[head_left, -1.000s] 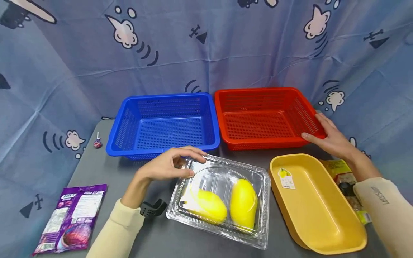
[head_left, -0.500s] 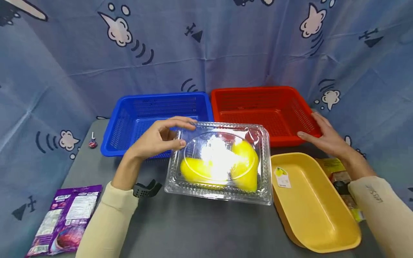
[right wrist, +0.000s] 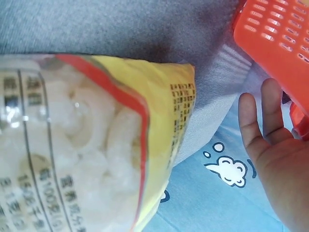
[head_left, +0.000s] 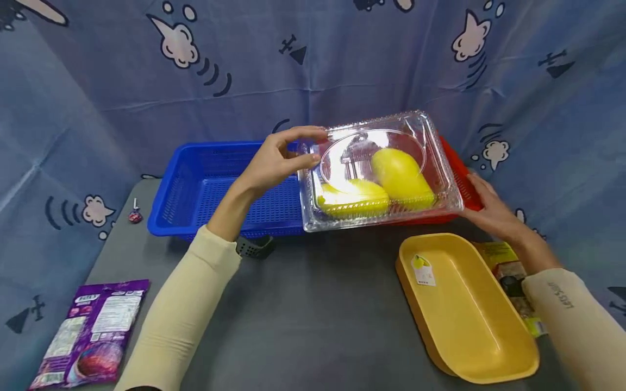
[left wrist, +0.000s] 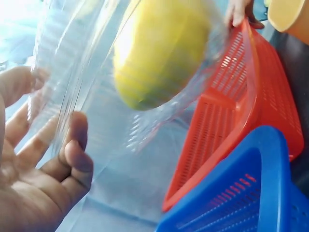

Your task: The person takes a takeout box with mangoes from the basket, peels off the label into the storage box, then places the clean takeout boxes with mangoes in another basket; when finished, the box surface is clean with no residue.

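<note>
Nearest the viewer, below and to the left of the left forearm, a purple snack packet (head_left: 90,336) lies flat on the grey table (head_left: 313,315). Below the right wrist sits an empty yellow tray (head_left: 464,309) with a small sticker on its inner wall. Tucked between that tray and the right sleeve is a yellow-edged bag of pale snacks (right wrist: 72,140), which fills most of the right wrist view.

Further out, the left hand (head_left: 276,163) is raised above the table, thumb and fingers pinching the left edge of a clear plastic clamshell box (head_left: 379,171). The box is held in the air, tilted, to the right of that hand, and two yellow mangoes (head_left: 401,174) lie against its lower side. In the left wrist view the fingers (left wrist: 72,145) curl round the clear rim.

The right hand (head_left: 489,209) lies with fingers straight against the right rim of the red basket (head_left: 462,184), just beneath the box's right corner. The box hangs over this basket. A blue basket (head_left: 215,187) stands under and behind the left hand, touching the red one. Left of the blue basket lies a small red lollipop (head_left: 135,215). A blue patterned cloth (head_left: 122,81) hangs behind everything.
</note>
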The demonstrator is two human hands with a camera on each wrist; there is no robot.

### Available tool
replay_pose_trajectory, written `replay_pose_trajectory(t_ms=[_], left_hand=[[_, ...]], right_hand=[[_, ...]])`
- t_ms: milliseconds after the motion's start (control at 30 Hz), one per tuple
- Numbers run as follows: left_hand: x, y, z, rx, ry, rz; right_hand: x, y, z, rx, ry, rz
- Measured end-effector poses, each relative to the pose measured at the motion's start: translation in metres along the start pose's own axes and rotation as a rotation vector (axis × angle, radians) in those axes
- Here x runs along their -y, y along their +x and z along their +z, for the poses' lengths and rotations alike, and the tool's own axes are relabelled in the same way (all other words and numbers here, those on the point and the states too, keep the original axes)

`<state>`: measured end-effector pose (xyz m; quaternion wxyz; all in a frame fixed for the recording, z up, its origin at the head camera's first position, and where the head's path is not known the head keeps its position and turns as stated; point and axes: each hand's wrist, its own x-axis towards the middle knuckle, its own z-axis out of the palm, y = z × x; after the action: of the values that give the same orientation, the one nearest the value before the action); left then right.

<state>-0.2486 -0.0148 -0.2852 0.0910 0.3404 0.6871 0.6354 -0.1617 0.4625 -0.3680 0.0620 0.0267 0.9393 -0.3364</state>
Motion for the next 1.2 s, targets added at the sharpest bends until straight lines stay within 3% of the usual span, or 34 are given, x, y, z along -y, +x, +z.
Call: replay_pose_trajectory(t_ms=[233,567,900,1200], left_hand=[[0.020,0.033,0.012,-0.102,0.064,0.012],[0.047,0.054,0.031,-0.210,0.166,-0.087],[0.075,0.058,0.041,-0.252,0.219,-0.163],[0.080,0.063,0.051,-0.218,0.250,-0.187]], right_hand=[[0.000,0.000,0.002,-0.006,-0.017,0.047],[0.001,0.000,0.007,-0.029,-0.011,0.003],[-0.003,-0.003,0.009,-0.032,-0.019,-0.011],[-0.003,-0.008,0.005,-0.014,0.002,-0.043]])
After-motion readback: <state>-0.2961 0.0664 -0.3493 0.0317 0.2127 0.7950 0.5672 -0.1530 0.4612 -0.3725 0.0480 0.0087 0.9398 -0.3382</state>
